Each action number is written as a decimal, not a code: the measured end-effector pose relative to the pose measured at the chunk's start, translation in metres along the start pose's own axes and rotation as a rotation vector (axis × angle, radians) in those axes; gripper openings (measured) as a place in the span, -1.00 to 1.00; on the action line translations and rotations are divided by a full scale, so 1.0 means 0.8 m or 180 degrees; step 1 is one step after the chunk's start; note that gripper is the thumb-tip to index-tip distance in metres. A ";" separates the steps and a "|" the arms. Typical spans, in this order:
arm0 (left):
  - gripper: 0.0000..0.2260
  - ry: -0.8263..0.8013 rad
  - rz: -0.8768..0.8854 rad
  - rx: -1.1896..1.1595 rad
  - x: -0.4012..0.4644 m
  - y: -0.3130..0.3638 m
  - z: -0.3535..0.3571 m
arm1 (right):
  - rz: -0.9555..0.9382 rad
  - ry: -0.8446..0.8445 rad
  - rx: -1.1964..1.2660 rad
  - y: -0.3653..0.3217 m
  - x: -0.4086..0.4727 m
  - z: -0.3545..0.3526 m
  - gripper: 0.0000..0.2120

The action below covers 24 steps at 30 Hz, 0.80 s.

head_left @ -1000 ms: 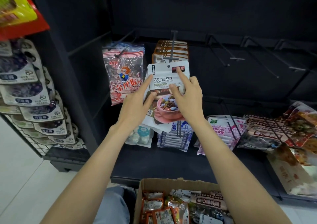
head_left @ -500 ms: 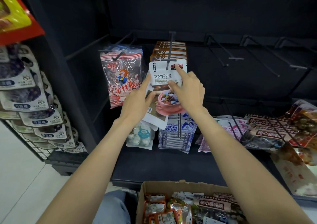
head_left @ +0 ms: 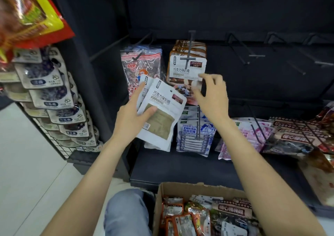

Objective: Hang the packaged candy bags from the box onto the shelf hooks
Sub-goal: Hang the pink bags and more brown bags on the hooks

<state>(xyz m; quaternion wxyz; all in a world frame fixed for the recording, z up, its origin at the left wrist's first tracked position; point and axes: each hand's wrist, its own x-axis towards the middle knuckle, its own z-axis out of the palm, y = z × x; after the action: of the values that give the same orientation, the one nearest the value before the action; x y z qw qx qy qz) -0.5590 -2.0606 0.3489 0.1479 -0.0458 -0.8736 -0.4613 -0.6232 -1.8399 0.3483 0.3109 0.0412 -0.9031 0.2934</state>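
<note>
Against the dark shelf (head_left: 180, 168) hang rows of candy, with the cardboard box (head_left: 180, 188) of packets below; on the centre hook (head_left: 189, 54) sits a white chocolate-candy bag (head_left: 186, 69); the left hand (head_left: 130, 120) grips spare white bags (head_left: 160, 116); the right hand (head_left: 211, 98) hovers loose-fingered, holding nothing; these pouches look light, floppy, slick, best pinched by the stiff header near its hole.

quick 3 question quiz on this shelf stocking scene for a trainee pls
1. True or false: the right hand grips a bag.
2. What does the left hand hold? A) white candy bags B) a box C) nothing
3. Where are the bags not yet hung?

Key: 1. False, its fingers are spread and empty, just below the hung bag. 2. A. 3. In the cardboard box at the bottom.
</note>
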 end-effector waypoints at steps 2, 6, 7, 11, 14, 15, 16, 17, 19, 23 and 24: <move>-0.39 0.0283 -0.0037 -0.0162 -0.002 0.006 0.011 | 0.0149 -0.0035 0.0739 -0.017 -0.034 -0.017 -0.72; -0.34 0.0770 0.0211 0.0049 -0.014 0.021 0.038 | 0.0555 -0.0916 0.1675 -0.052 -0.085 -0.031 -0.63; -0.32 0.0803 0.0293 0.0088 -0.017 0.025 0.044 | 0.0710 -0.1153 0.1876 -0.057 -0.091 -0.030 -0.55; -0.30 0.0752 0.0656 0.0489 -0.032 0.037 0.065 | 0.1055 -0.1438 0.2240 -0.063 -0.092 -0.017 -0.30; -0.19 0.0531 0.0920 0.0468 -0.044 0.044 0.080 | 0.1215 -0.1234 0.2431 -0.062 -0.091 -0.012 -0.15; -0.18 0.0442 0.1012 0.0484 -0.046 0.046 0.084 | 0.1245 -0.1124 0.2478 -0.059 -0.091 -0.014 -0.17; -0.16 0.0357 0.1095 0.0550 -0.048 0.047 0.088 | 0.1257 -0.1024 0.2555 -0.054 -0.091 -0.016 -0.21; -0.16 0.0270 0.1148 0.0635 -0.048 0.047 0.090 | 0.1263 -0.0948 0.2649 -0.050 -0.092 -0.018 -0.26; -0.15 0.0100 0.1130 0.0696 -0.048 0.050 0.089 | 0.1277 -0.0889 0.2841 -0.040 -0.094 -0.023 -0.39; -0.01 -0.0305 0.0887 0.0355 -0.053 0.047 0.082 | 0.1379 -0.0774 0.2960 -0.029 -0.097 -0.021 -0.61; -0.02 -0.0388 0.0846 0.0211 -0.054 0.044 0.080 | 0.1391 -0.0728 0.2935 -0.026 -0.096 -0.020 -0.62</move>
<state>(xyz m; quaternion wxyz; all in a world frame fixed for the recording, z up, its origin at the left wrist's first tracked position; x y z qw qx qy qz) -0.5243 -1.9860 0.3298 0.1558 -0.1840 -0.8820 -0.4050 -0.5475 -1.8563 0.3237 0.0914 0.0163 -0.6957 0.7123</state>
